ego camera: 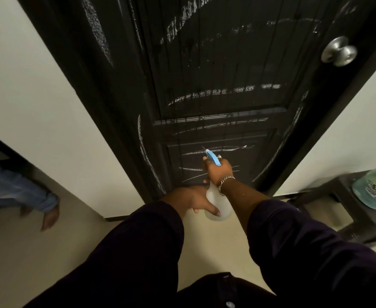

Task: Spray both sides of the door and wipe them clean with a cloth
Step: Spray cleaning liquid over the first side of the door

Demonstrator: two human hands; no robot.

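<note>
Right hand [218, 171] grips the bottle [217, 205], left hand [191, 201] loose-fingered beneath; door [216, 74] at twelve, chalk-streaked, unwiped.

— What is the door [216, 70] like?
— Dark, grooved panels, dull sheen, streaked with chalky white marks.
— The knob [339, 51]?
— Brushed metal, satin grey.
— And the spray bottle [217, 203]?
— Cloudy translucent plastic, with a smooth blue plastic head.

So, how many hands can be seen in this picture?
3: the right hand grips the translucent spray bottle, the left hand touches its base, and another person's hand hangs at far left.
</note>
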